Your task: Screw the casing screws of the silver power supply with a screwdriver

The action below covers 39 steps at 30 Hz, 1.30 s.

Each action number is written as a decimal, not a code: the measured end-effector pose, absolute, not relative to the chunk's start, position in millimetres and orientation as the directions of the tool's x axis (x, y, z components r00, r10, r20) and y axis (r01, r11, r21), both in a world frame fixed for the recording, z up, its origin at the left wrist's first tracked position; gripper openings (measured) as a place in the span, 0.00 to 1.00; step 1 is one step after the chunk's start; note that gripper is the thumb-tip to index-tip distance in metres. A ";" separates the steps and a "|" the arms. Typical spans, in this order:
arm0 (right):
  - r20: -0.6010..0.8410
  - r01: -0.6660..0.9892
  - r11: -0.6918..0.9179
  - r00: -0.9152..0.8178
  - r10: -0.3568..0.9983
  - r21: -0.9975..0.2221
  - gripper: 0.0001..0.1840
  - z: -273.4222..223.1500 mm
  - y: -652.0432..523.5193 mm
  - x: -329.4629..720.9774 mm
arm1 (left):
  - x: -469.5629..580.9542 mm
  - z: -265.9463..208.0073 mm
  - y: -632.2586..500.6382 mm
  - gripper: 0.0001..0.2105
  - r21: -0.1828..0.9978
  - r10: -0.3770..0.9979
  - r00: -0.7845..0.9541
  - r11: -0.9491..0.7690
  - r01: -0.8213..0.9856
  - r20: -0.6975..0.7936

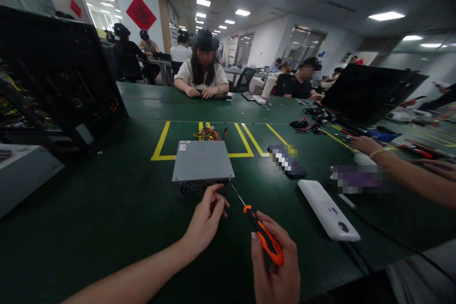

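Note:
A grey computer power supply lies on the green table with its fan side facing me. Several coloured cables come out behind it. My right hand grips an orange and black screwdriver. Its thin shaft points up and left, with the tip at the power supply's near right corner; whether it sits in a screw is too small to tell. With the index finger stretched out, my left hand touches the power supply's near face beside that tip. The other fingers are loosely bent, and I see nothing held in them.
An open black computer case stands at the left, near another grey metal box. To the right lie a white power bank and a blurred-out phone. A co-worker's arm reaches over tools there. Another person sits opposite.

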State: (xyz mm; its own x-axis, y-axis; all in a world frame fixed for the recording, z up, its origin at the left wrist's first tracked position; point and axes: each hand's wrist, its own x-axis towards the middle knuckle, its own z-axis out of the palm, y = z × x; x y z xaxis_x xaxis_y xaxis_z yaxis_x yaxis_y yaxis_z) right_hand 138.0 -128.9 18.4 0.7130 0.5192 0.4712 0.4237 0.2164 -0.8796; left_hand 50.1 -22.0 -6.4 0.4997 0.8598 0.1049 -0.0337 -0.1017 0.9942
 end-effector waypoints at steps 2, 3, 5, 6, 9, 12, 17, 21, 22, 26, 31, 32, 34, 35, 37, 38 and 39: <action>0.506 0.464 0.220 0.690 0.518 -0.858 0.13 17.9 -127.2 140.7 | 49.8 -6.6 -23.0 0.17 0.993 0.863 0.494 -0.116 -0.016 0.109; 0.518 0.481 0.217 0.683 0.515 -0.849 0.13 17.8 -126.7 142.6 | 49.6 -6.8 -23.4 0.18 0.992 0.863 0.493 -0.122 -0.007 0.110; 0.523 0.500 0.197 0.679 0.514 -0.843 0.12 18.1 -126.2 146.0 | 49.2 -7.4 -23.9 0.19 0.991 0.861 0.495 -0.137 0.008 0.115; 0.517 0.499 0.187 0.683 0.516 -0.846 0.12 18.4 -126.2 147.1 | 49.0 -7.6 -24.1 0.19 0.989 0.856 0.503 -0.145 0.014 0.119; 0.520 0.494 0.205 0.667 0.533 -0.845 0.14 19.4 -126.3 148.1 | 48.1 -7.6 -24.1 0.19 0.983 0.830 0.542 -0.180 0.045 0.127; 0.595 0.542 0.276 0.599 0.535 -0.794 0.16 19.1 -125.7 148.9 | 47.2 -8.1 -23.2 0.19 0.975 0.815 0.565 -0.206 0.081 0.125; 0.763 0.747 0.293 0.415 0.497 -0.597 0.19 14.7 -121.8 159.6 | 47.5 -13.2 -21.2 0.21 0.964 0.813 0.568 -0.237 0.122 0.128; 0.793 0.759 0.308 0.421 0.440 -0.574 0.21 11.2 -119.7 165.8 | 48.9 -15.4 -20.7 0.24 0.952 0.786 0.603 -0.274 0.137 0.140; 0.779 0.736 0.317 0.440 0.446 -0.598 0.21 11.0 -119.6 165.9 | 49.3 -15.0 -20.5 0.25 0.952 0.775 0.616 -0.275 0.134 0.138; 0.778 0.762 0.286 0.416 0.471 -0.581 0.18 14.2 -119.4 166.3 | 49.7 -12.6 -19.9 0.28 0.966 0.746 0.656 -0.237 0.103 0.113; 0.819 0.822 0.251 0.376 0.434 -0.511 0.18 21.8 -116.5 170.9 | 49.5 -14.7 -19.9 0.27 0.976 0.744 0.658 -0.208 0.066 0.114; 0.812 0.801 0.272 0.393 0.431 -0.533 0.19 22.6 -115.9 171.3 | 49.6 -15.2 -20.3 0.27 0.977 0.745 0.657 -0.203 0.062 0.113; 0.792 0.754 0.315 0.422 0.441 -0.577 0.20 23.3 -114.7 171.0 | 49.8 -15.5 -21.3 0.27 0.979 0.751 0.651 -0.195 0.065 0.107; 0.790 0.742 0.330 0.421 0.446 -0.583 0.21 23.3 -114.1 170.5 | 49.8 -15.4 -22.1 0.26 0.978 0.756 0.645 -0.196 0.068 0.107; 0.814 0.765 0.342 0.385 0.436 -0.545 0.21 23.5 -112.6 169.3 | 49.6 -14.7 -23.9 0.24 0.974 0.767 0.630 -0.213 0.072 0.122; 0.833 0.793 0.332 0.359 0.422 -0.510 0.22 23.7 -111.8 168.9 | 49.4 -14.4 -24.9 0.22 0.971 0.768 0.626 -0.228 0.072 0.134; 0.849 0.823 0.311 0.336 0.409 -0.476 0.22 24.1 -111.0 168.6 | 49.1 -14.2 -25.9 0.20 0.967 0.766 0.627 -0.245 0.075 0.146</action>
State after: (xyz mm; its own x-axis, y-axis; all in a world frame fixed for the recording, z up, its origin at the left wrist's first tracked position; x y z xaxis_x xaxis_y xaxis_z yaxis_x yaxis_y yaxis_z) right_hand 168.6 -111.0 24.1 0.3362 0.4086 0.8486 0.8226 0.3113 -0.4758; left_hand 49.1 -25.9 -14.2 0.6266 0.7656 0.1459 0.0748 -0.2454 0.9665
